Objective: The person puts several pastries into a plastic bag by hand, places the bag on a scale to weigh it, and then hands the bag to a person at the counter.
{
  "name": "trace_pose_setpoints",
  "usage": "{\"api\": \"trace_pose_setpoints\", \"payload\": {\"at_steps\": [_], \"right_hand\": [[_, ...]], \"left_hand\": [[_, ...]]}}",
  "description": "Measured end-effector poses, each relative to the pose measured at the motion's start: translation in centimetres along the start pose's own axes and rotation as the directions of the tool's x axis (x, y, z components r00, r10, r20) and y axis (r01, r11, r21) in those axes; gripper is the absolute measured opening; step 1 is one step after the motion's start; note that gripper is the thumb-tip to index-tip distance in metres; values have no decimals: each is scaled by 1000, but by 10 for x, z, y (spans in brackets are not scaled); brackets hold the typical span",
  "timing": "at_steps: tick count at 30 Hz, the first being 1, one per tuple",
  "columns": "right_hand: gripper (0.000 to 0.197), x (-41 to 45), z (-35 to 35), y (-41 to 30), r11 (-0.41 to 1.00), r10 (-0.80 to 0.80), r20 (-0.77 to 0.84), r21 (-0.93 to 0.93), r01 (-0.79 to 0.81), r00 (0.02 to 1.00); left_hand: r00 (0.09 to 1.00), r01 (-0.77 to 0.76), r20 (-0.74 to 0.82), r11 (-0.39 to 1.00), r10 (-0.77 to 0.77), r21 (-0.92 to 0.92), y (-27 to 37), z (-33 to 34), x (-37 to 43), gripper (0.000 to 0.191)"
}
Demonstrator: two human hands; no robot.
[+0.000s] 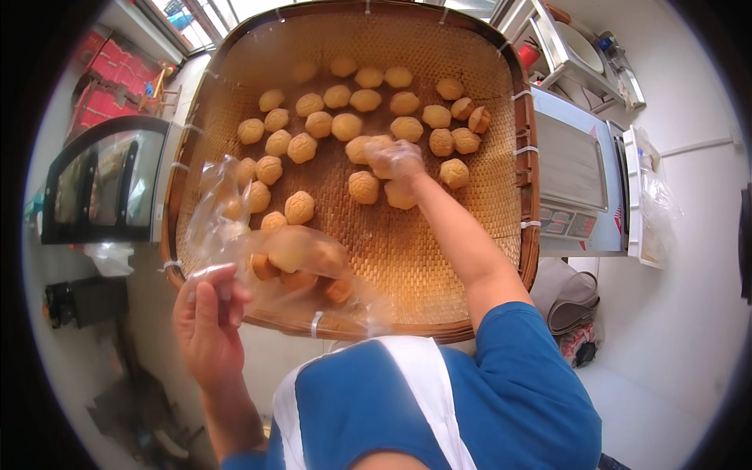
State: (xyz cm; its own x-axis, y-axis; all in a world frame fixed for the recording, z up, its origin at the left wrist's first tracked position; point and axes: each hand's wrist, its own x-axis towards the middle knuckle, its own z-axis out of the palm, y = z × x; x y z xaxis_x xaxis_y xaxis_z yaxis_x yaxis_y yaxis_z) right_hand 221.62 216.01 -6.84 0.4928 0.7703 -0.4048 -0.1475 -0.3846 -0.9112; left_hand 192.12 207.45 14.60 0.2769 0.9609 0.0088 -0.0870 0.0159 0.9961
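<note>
My left hand point(212, 311) pinches the rim of a clear plastic bag point(229, 235) at the near left of a large woven bamboo tray point(411, 264). Inside or behind the film, several round golden baked buns point(288, 249) show at the bag's lower part; glare blurs which. My right hand point(402, 158), with thin clear plastic over its fingers, is at a bun point(380, 150) near the tray's middle. Its fingertips are blurred among neighbouring buns, so a firm grip cannot be confirmed. More cracked-top buns point(302, 147) lie scattered over the weave, a few tilted on their sides.
White ties bind the tray's raised bamboo rim point(529, 176). On the right stand a weighing scale point(570, 164) and a white plastic tray point(640, 194) holding clear bags. A glass-fronted case point(106, 182) is at the left, and a grey bag point(570, 296) sits lower right.
</note>
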Motion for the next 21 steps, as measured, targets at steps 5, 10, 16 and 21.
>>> {"api": "trace_pose_setpoints", "payload": {"at_steps": [5, 10, 16, 21], "right_hand": [[40, -56, -29, -54, 794, -187, 639, 545, -268, 746], [53, -166, 25, -86, 855, -157, 936, 289, -431, 315], [47, -191, 77, -119, 863, 150, 837, -371, 343, 527], [56, -151, 23, -67, 246, -207, 804, -509, 825, 557]], "left_hand": [[994, 104, -33, 995, -104, -2, 12, 12, 9, 31], [979, 141, 147, 990, -140, 6, 12, 6, 13, 30], [983, 124, 120, 983, -140, 134, 13, -9, 14, 30], [989, 121, 88, 993, -121, -1, 23, -52, 27, 29]]}}
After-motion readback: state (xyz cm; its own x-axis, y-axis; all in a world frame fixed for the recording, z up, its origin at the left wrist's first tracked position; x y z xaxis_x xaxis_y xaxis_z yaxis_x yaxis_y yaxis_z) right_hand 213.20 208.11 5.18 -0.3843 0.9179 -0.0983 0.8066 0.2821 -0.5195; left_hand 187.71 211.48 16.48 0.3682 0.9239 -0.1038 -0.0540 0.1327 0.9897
